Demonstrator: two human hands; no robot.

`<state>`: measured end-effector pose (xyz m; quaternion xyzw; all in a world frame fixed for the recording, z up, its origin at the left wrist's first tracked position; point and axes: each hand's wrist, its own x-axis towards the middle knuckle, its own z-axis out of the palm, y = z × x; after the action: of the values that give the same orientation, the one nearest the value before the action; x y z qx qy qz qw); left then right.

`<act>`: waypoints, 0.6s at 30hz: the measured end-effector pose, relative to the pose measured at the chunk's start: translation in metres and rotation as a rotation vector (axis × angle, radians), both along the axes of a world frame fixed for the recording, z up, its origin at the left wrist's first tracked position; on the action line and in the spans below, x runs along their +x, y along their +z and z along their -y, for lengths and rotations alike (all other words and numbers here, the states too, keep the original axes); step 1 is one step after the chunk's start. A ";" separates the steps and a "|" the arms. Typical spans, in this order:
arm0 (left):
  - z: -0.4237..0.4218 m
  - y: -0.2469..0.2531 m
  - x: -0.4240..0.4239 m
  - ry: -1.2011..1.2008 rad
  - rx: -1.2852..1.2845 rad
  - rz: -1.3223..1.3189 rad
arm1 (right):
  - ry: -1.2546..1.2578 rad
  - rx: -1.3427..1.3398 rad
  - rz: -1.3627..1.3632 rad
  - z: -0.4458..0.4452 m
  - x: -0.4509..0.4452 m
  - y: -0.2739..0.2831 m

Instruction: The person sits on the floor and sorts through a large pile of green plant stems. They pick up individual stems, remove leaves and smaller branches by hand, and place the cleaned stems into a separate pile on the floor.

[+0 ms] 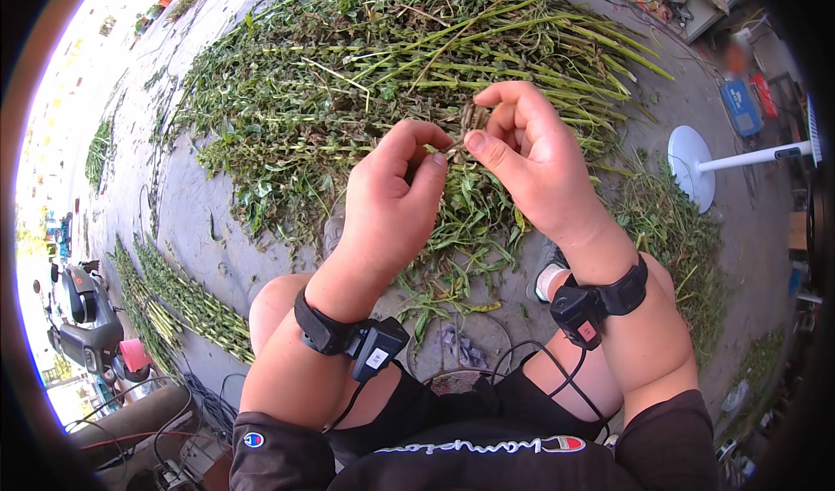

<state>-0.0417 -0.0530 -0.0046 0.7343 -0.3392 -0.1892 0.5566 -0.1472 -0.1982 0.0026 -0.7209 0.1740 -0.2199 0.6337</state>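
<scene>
A small sprig of dry brown seed pods is held up between my two hands, in front of my knees. My left hand pinches the sprig's thin lower end between thumb and forefinger. Around its pods and stem curl the thumb and fingers of my right hand, partly hiding them. Beneath and beyond both hands spreads a broad heap of cut green stalks with leaves and pods, resembling sesame. Their bare stem ends point right. Loose plucked leaves lie closer to me, between my shoes.
Further stalk bundles lie on the concrete floor at left, near a parked scooter. Another heap of greenery is at right, beside a stand's round white base. A black cable hangs from my right wrist device.
</scene>
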 end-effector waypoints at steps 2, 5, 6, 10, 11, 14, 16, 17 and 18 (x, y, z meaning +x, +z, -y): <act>0.002 0.006 -0.005 -0.034 0.058 0.050 | 0.076 0.090 -0.032 0.006 0.001 -0.002; 0.001 0.002 -0.005 -0.076 0.051 0.004 | 0.175 0.136 -0.102 0.012 0.001 -0.004; 0.001 0.003 -0.004 -0.095 0.055 0.027 | 0.189 0.136 -0.134 0.014 0.001 -0.005; -0.002 0.009 0.003 -0.166 0.087 0.149 | 0.216 -0.002 -0.145 0.016 0.001 -0.003; -0.003 0.009 0.005 -0.181 0.099 0.187 | 0.242 -0.056 -0.120 0.017 0.001 -0.006; -0.005 0.011 0.008 -0.208 0.133 0.291 | 0.310 -0.166 -0.070 0.022 0.000 -0.009; -0.006 0.019 0.004 -0.224 0.177 0.165 | 0.339 -0.159 -0.086 0.023 0.000 -0.004; -0.006 0.021 0.003 -0.232 0.199 0.102 | 0.334 -0.128 -0.080 0.022 0.000 -0.004; -0.006 0.021 0.003 -0.232 0.175 0.053 | 0.328 -0.099 -0.072 0.020 0.000 -0.003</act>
<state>-0.0390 -0.0469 0.0165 0.7408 -0.4185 -0.2615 0.4557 -0.1477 -0.2180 -0.0001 -0.7773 0.0656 -0.0957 0.6183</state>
